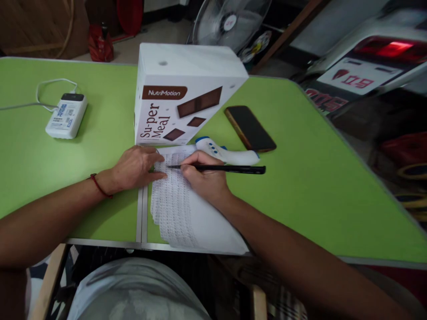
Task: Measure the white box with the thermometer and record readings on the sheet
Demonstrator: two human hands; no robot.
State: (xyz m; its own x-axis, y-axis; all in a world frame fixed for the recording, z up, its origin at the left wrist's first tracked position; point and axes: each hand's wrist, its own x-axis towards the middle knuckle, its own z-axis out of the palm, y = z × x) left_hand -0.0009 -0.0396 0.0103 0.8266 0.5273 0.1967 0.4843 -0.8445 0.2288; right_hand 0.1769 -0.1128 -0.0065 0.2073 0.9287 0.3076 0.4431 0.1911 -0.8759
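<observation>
A sheet of paper (pixel 213 222) covered on its left part with rows of small handwriting lies on the green table. My right hand (pixel 208 178) grips a black pen (pixel 233 169), its tip touching the written area near the top. At the paper's upper left edge rests my left hand (pixel 138 166), thumb and fingers apart, fingertips on the sheet. Just beyond the paper, a white and blue infrared thermometer (pixel 216 151) lies on its side, partly behind my right hand. A white NutriMotion box (pixel 187 93) stands upright behind the sheet.
A dark phone (pixel 250 129) lies right of the box. On the left, a white power bank (pixel 67 116) has a cable (pixel 56 81) plugged in. A metal seam (pixel 142 218) crosses the green table (pixel 316 191). Past the table stand a fan (pixel 230 24) and a vehicle with a red tail light (pixel 393 46).
</observation>
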